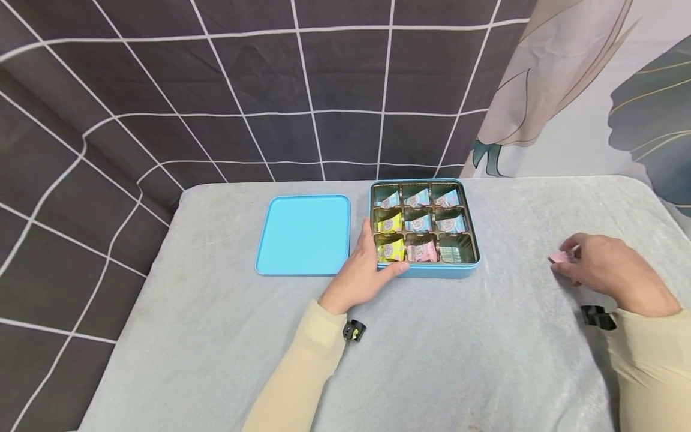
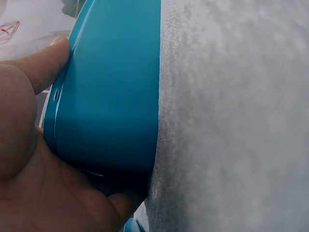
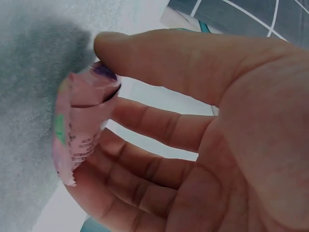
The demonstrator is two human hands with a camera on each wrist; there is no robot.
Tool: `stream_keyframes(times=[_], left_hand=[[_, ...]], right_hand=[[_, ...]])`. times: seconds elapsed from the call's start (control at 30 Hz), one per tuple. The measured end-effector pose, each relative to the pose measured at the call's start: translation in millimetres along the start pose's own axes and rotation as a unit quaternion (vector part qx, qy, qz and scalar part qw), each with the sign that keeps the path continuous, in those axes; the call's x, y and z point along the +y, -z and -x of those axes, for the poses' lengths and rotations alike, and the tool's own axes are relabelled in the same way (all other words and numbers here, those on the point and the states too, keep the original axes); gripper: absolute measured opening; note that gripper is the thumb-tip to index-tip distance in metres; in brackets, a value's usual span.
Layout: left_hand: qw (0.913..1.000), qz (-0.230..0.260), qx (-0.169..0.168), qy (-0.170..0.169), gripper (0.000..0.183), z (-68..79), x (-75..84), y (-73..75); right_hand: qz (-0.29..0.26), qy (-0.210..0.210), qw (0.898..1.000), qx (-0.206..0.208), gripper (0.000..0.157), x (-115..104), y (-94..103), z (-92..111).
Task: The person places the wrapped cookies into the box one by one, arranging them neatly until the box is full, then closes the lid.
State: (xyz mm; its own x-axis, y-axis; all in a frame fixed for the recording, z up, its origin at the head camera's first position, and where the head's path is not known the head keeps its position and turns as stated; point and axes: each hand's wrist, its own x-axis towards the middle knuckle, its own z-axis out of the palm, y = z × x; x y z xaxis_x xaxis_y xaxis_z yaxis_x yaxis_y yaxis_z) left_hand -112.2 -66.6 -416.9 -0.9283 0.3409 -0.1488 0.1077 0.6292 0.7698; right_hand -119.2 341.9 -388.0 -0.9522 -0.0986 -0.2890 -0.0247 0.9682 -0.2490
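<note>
A blue tin box point(image 1: 439, 271) stands near the table's far edge, its gold tray divided into compartments. Wrapped candies fill most of them: blue ones at the back and middle, yellow ones point(image 1: 390, 250) on the left, one pink candy point(image 1: 422, 251) front centre. The front right compartment holds nothing. My left hand point(image 1: 357, 273) holds the box's front left corner, fingers along the left side and thumb at the front rim. Far to the right, my right hand point(image 1: 615, 267) pinches another pink wrapped candy point(image 3: 87, 121) between thumb and fingers, close to the table surface.
A flat blue lid point(image 1: 305, 234) lies left of the box, near my left hand. Grey cloth point(image 1: 459, 354) covers the table. Behind it hangs a dark curtain point(image 1: 345, 72) with white grid lines, and a patterned cloth point(image 1: 572, 66) hangs at the back right.
</note>
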Motion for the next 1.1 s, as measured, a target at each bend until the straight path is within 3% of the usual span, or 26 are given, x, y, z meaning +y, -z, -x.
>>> stream_keyframes(times=[0.23, 0.47, 0.77, 1.1], left_hand=[[1.0, 0.0, -0.003, 0.0, 0.109, -0.4, -0.9, -1.0], [1.0, 0.002, -0.001, 0.006, 0.11, -1.1, -0.6, -1.0], [1.0, 0.004, -0.002, 0.003, 0.11, -1.4, -0.1, -1.1], [1.0, 0.002, -0.002, 0.006, 0.111, -0.7, 0.1, -0.4]], right_hand=[[-0.006, -0.019, 0.998, 0.062, 0.045, -4.5, -1.2, 1.6], [-0.008, 0.02, 0.993, 0.117, 0.036, -6.4, -1.5, 1.4], [-0.025, 0.039, 0.986, 0.158, 0.032, -15.9, -3.4, 0.9], [-0.066, 0.051, 0.982, 0.171, 0.033, -21.7, -2.6, 0.0]])
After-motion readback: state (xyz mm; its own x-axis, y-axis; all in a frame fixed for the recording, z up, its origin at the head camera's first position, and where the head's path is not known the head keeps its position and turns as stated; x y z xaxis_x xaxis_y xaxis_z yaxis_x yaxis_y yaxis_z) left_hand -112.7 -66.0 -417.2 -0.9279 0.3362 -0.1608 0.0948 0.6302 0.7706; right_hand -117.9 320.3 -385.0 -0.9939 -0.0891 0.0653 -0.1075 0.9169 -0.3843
